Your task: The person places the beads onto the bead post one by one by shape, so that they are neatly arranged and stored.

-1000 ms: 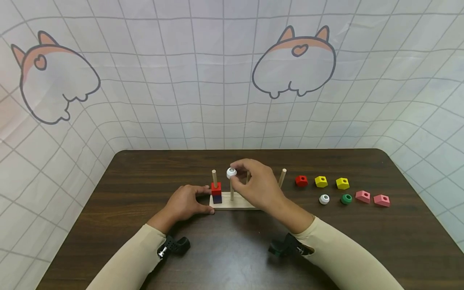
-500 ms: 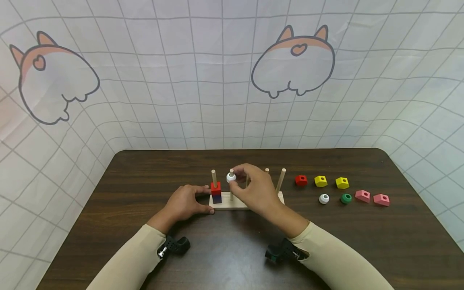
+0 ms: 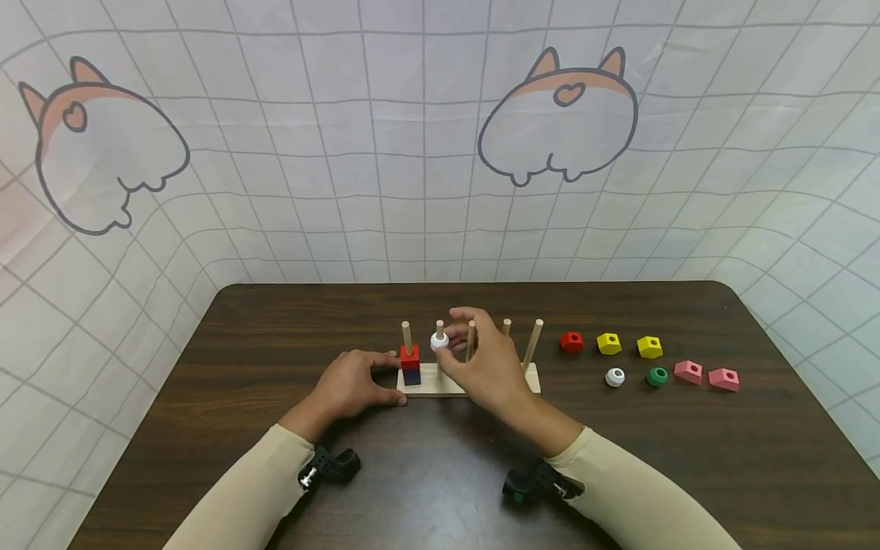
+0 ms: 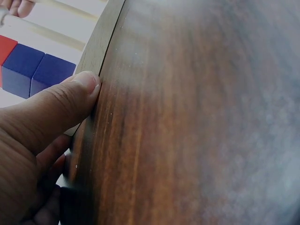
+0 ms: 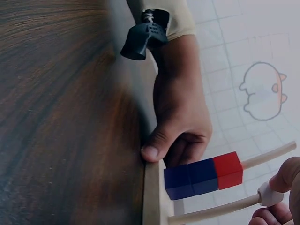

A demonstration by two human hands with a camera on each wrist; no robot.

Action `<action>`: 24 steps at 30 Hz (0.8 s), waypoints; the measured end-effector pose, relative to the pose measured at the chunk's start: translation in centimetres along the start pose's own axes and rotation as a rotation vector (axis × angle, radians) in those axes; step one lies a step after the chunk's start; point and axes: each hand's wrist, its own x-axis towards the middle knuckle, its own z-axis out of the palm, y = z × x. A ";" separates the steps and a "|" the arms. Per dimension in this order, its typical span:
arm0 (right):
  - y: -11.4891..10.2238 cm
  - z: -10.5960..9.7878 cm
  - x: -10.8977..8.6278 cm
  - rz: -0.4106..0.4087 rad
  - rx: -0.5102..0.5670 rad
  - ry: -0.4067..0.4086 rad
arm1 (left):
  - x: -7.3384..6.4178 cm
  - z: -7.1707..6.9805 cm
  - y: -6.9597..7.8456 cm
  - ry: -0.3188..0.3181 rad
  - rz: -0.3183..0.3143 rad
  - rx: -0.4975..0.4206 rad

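Note:
A wooden peg stand (image 3: 450,390) with several upright pegs sits mid-table. My left hand (image 3: 349,383) grips its left end, the thumb (image 4: 70,101) on the front edge. On the leftmost peg a red block (image 3: 409,357) tops two dark blue blocks (image 5: 191,180). My right hand (image 3: 490,365) pinches a white bead (image 3: 438,342) between thumb and fingers. The bead is threaded on the second peg (image 5: 215,212) near its upper end, with bare peg below it. The right wrist view shows the fingers only at its edge.
Right of the stand lie a red block (image 3: 571,342), two yellow blocks (image 3: 608,344), another white bead (image 3: 615,377), a green bead (image 3: 656,376) and two pink blocks (image 3: 688,372) on the dark wooden table (image 3: 440,496). A white tiled-pattern sheet (image 3: 385,168) surrounds the table.
The right hand has lowered the white bead from above the second peg onto its upper part. Its index finger has since lifted away slightly. The left hand has stayed still.

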 end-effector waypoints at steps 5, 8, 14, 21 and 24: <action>0.3 0.3 -0.2 0.044 -0.020 -0.007 | 0.0 -0.1 0.0 -0.002 0.003 0.001; 0.4 0.4 -0.3 0.052 -0.039 -0.004 | 0.0 -0.1 0.0 -0.001 0.003 0.002; 0.9 0.7 -0.7 0.079 -0.060 -0.001 | 0.0 -0.1 0.0 -0.006 0.004 0.000; 1.8 1.2 -1.1 0.090 -0.078 0.004 | 0.0 0.0 0.0 -0.001 0.003 -0.002; 2.1 1.4 -1.2 0.105 -0.081 -0.004 | 0.0 -0.1 0.0 -0.001 0.004 0.001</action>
